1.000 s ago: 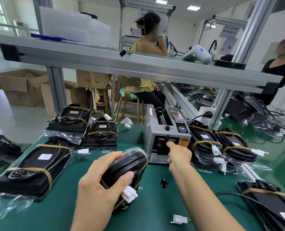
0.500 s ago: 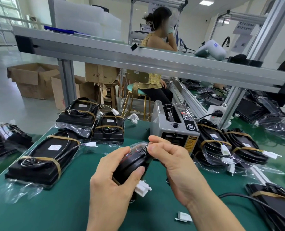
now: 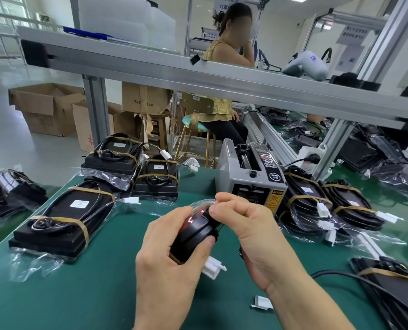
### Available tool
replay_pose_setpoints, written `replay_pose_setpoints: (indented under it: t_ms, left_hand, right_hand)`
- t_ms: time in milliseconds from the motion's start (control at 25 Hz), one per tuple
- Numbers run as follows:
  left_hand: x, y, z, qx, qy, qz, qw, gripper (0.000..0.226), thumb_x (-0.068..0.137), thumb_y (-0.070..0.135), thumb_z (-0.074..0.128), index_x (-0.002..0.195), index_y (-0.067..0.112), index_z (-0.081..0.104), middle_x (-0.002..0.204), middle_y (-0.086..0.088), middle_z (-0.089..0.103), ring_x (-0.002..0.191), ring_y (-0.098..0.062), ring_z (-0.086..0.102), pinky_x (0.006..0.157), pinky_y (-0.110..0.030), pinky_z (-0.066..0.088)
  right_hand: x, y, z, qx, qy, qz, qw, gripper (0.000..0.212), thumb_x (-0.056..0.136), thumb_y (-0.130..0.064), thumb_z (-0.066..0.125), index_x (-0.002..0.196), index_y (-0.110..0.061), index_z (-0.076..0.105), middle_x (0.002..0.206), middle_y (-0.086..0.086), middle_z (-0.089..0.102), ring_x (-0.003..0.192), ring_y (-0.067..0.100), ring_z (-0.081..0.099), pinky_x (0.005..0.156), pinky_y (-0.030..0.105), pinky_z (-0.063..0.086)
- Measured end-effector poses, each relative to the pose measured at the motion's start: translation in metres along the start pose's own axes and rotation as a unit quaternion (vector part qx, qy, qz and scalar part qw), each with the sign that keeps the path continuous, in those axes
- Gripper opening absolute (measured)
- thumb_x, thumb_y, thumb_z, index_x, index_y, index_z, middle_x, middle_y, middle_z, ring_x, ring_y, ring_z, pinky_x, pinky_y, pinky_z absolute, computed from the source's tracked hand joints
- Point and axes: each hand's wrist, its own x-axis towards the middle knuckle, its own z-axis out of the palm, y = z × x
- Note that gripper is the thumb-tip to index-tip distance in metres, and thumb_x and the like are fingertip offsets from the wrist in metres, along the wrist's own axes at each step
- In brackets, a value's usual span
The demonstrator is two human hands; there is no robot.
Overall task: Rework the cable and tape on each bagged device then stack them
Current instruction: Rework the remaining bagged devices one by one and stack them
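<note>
"CM" on cardboard box (image 3: pixel 143 97)

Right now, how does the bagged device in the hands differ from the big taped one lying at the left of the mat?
The held device is off the mat, tilted, gripped by the left hand and pinched at its top by the right hand; the left device lies flat, untouched. The left device shows two tan tape bands and a white label; the held one shows neither plainly. Both are black, in clear bags.

A black bagged device (image 3: pixel 193 236) is tilted above the mat's centre, top toward 1 o'clock, white connector (image 3: pixel 212 267) hanging below; tape possibly at its top.
</note>
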Motion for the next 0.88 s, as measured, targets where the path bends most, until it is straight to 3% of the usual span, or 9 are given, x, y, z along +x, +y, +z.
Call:
replay_pose_setpoints:
  t_ms: [240,360,560,760,880]
  left_hand:
    - [-0.002,-0.0013,0.001,0.017,-0.003,0.019,1.0,0.058,0.061,0.008,0.088,0.107,0.033,0.063,0.108,0.027,0.059,0.102,-0.006,0.058,0.087,-0.007,0.039]
    - [-0.0016,0.0009,0.0016,0.014,0.001,0.023,1.0,0.054,0.062,0.013,0.084,0.106,0.034,0.062,0.109,0.027,0.058,0.102,-0.006,0.058,0.088,-0.008,0.04]
    - [-0.0015,0.0036,0.0036,0.009,0.005,0.019,1.0,0.05,0.059,0.022,0.074,0.106,0.033,0.063,0.11,0.026,0.058,0.102,-0.009,0.059,0.089,-0.01,0.041]
    - [-0.0007,0.0019,0.0038,0.008,0.005,0.022,1.0,0.051,0.058,0.022,0.075,0.106,0.035,0.062,0.109,0.026,0.058,0.102,-0.011,0.06,0.088,-0.009,0.041]
    - [-0.0005,0.0027,0.0038,0.006,0.003,0.024,1.0,0.051,0.058,0.022,0.075,0.105,0.038,0.061,0.109,0.028,0.058,0.102,-0.009,0.059,0.088,-0.008,0.04]
  right_hand:
    - [-0.0025,0.0023,0.0053,-0.017,0.031,-0.036,0.999,0.022,0.072,-0.009,0.07,0.052,-0.018,0.07,0.11,-0.004,0.061,0.089,-0.011,0.059,0.076,0.017,0.038]
    - [-0.0016,0.0036,0.0051,-0.016,0.041,-0.039,0.998,0.025,0.073,-0.007,0.07,0.051,-0.018,0.07,0.109,-0.003,0.062,0.086,-0.011,0.059,0.073,0.015,0.039]
    - [-0.0007,0.0043,0.0053,-0.028,0.056,-0.045,0.997,0.03,0.073,-0.004,0.069,0.047,-0.018,0.068,0.106,-0.003,0.063,0.081,-0.013,0.059,0.061,0.0,0.04]
    - [-0.0017,0.0044,0.0072,-0.04,0.064,-0.049,0.996,0.028,0.072,-0.005,0.07,0.048,-0.019,0.068,0.103,-0.006,0.063,0.084,-0.01,0.06,0.074,0.017,0.04]
    - [-0.0023,0.0044,0.008,-0.056,0.072,-0.053,0.994,0.026,0.071,-0.006,0.07,0.048,-0.019,0.068,0.101,-0.008,0.063,0.085,-0.007,0.06,0.074,0.018,0.041]
